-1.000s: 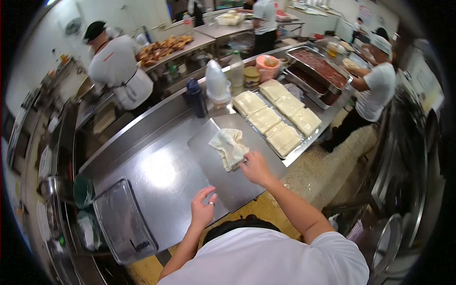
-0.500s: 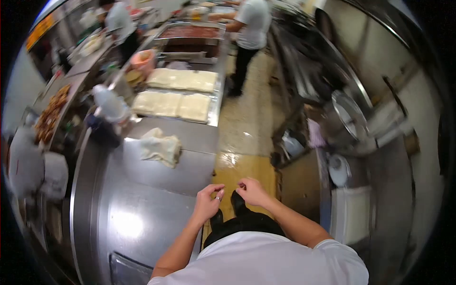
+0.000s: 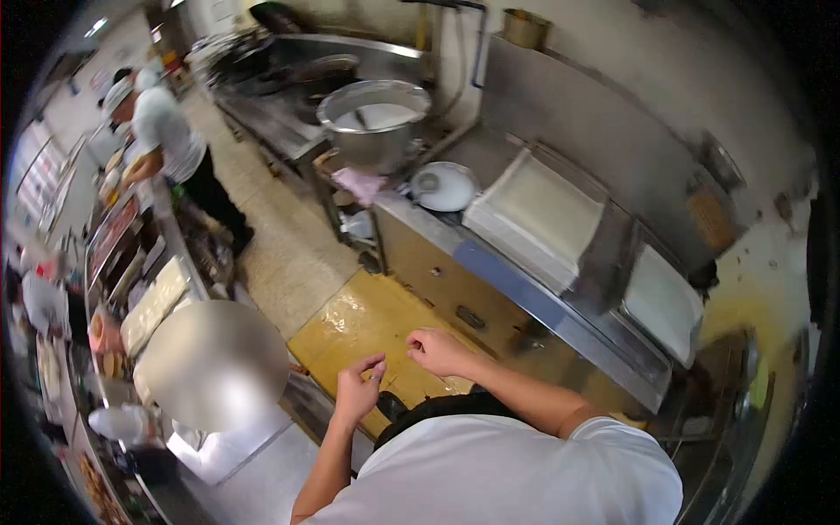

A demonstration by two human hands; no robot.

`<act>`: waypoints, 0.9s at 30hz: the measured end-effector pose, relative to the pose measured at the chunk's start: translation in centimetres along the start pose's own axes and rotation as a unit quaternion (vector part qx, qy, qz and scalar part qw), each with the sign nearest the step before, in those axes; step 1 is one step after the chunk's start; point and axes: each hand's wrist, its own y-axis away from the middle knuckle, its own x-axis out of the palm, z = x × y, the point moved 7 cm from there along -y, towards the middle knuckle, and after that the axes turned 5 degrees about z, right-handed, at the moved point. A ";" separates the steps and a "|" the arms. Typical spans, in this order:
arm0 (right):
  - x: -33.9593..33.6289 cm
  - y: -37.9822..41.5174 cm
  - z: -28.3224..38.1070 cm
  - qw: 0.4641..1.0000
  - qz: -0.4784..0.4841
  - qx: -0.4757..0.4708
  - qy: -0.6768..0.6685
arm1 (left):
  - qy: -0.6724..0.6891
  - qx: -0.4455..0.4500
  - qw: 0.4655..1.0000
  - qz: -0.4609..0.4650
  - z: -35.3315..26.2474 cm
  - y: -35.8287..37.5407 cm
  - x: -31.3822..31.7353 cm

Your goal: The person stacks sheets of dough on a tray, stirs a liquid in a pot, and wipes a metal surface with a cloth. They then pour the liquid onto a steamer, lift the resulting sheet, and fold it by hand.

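My left hand (image 3: 357, 391) is in front of my body over the yellow floor, its fingers loosely bent with a small space to the thumb and nothing visible in it. A ring shows on one finger. To its right, my right hand (image 3: 439, 352) hangs in the air, fingers loosely curled, also without any visible object. Neither hand touches anything. At the left, pale slabs (image 3: 156, 302) lie on the steel counter (image 3: 267, 468); a round blurred patch hides part of them.
A large metal pot (image 3: 372, 140), a white lidded container (image 3: 444, 187) and a tray of white material (image 3: 547, 214) stand along the right-hand bench. Another white tray (image 3: 662, 302) is farther right. A person in white (image 3: 171, 136) bends over the far left counter.
The view has swung right, so the counter with the slabs is now at the left and the bench with white trays fills the middle and right. Both hands remain in front of my body.
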 end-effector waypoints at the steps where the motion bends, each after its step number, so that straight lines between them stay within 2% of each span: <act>1: -1.2 1.3 -1.3 1.000 -0.013 0.011 -0.005 | -0.010 0.011 1.000 0.015 -1.0 -0.6 1.5; 4: -4.7 5.7 -5.9 0.998 -0.052 0.030 0.007 | -0.041 0.044 0.997 0.049 -5.1 -2.5 6.7; 7: -7.9 10.2 -11.6 0.993 -0.107 0.058 -0.005 | -0.009 0.088 0.992 0.090 -8.1 -3.6 13.4; 13: -14.2 19.2 -18.7 0.979 -0.164 0.118 -0.035 | -0.032 0.086 0.971 0.223 -12.1 -3.7 27.2; 15: -15.8 21.8 -20.6 0.976 -0.168 0.130 -0.053 | -0.048 0.110 0.964 0.237 -13.7 -3.6 30.6; 16: -16.6 23.0 -21.6 0.974 -0.169 0.134 -0.062 | -0.056 0.121 0.961 0.243 -14.7 -3.5 32.0; 21: -23.4 29.0 -29.1 0.927 -0.324 0.188 0.016 | -0.067 0.136 0.950 0.272 -16.8 -4.5 37.6; 22: -25.7 30.4 -29.0 0.911 -0.330 0.246 -0.005 | -0.070 0.134 0.949 0.278 -17.3 -4.8 38.2; 25: -29.6 32.4 -32.9 0.879 -0.400 0.247 0.079 | -0.078 0.174 0.937 0.293 -19.3 -6.7 40.3; 27: -31.2 32.8 -34.8 0.864 -0.408 0.280 0.092 | -0.109 0.180 0.933 0.292 -20.4 -8.8 42.2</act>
